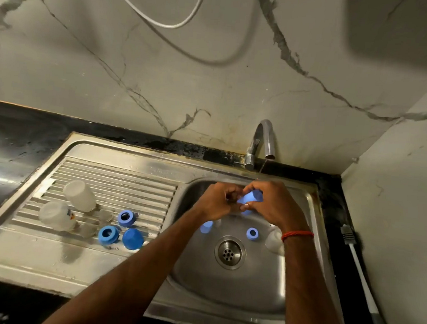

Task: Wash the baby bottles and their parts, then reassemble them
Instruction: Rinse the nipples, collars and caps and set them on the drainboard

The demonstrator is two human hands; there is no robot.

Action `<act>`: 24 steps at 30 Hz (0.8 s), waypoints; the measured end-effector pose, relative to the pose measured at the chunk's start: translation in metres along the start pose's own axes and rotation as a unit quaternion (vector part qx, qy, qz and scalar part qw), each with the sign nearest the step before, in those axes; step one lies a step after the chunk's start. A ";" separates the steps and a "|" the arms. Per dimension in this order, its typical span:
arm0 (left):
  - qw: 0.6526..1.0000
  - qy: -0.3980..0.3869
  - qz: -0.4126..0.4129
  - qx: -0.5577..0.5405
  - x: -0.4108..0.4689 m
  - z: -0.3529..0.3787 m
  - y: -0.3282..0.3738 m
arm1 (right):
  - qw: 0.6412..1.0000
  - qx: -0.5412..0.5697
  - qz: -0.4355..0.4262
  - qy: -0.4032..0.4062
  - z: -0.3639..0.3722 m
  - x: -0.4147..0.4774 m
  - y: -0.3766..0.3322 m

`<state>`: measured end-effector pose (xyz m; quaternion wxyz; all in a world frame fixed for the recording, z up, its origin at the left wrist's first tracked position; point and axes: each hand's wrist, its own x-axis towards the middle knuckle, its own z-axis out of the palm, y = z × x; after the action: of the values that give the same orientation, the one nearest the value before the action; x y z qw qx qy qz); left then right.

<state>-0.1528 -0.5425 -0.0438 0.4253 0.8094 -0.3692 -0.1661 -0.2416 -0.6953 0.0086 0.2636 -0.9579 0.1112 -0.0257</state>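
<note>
A blue cap [249, 198] was held over the sink [309, 209] below the tap [263, 140], grasped by the right hand [272, 204]; the left hand [216, 201] was clenched beside it, contents unclear. Cap should be turned under the thin stream, inside rubbed. Washed parts lay on the drainboard [128, 177].

veined marble wall [214, 84], black countertop [15, 139]

Readable text: none in view.
Bottle [58, 216] on drainboard: small coloured print, too blurred to read.
Blue parts, sink, tap: no legible lettering, brand or number.
</note>
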 end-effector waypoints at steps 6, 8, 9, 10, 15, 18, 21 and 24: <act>0.999 0.039 0.016 0.002 -0.024 -0.033 0.001 | 0.999 0.001 -0.009 0.038 0.011 0.000 -0.018; 0.998 0.050 0.023 0.022 -0.034 -0.053 -0.003 | 0.999 0.014 -0.018 0.037 0.011 0.004 -0.030; 0.997 0.057 0.025 0.039 -0.038 -0.062 -0.005 | 0.999 0.023 -0.026 0.040 0.012 0.006 -0.037; 0.996 0.068 0.021 0.055 -0.044 -0.073 -0.009 | 0.998 0.029 -0.037 0.040 0.013 0.009 -0.046; 0.988 0.109 0.011 0.108 -0.061 -0.116 -0.028 | 0.997 0.038 -0.073 -0.010 0.036 0.020 -0.096; 0.986 0.111 0.011 0.126 -0.072 -0.134 -0.040 | 0.995 0.042 -0.082 -0.033 0.057 0.025 -0.125; 0.984 0.109 -0.014 0.141 -0.085 -0.151 -0.053 | 0.990 0.096 -0.083 -0.062 0.073 0.024 -0.148; 0.981 0.117 -0.033 0.148 -0.099 -0.167 -0.066 | 0.989 0.101 -0.068 -0.079 0.093 0.026 -0.163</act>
<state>-0.0915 -0.3507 -0.0046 0.3358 0.8890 -0.3101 -0.0276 -0.1741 -0.5185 0.0111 0.3649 -0.9306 0.0209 0.0214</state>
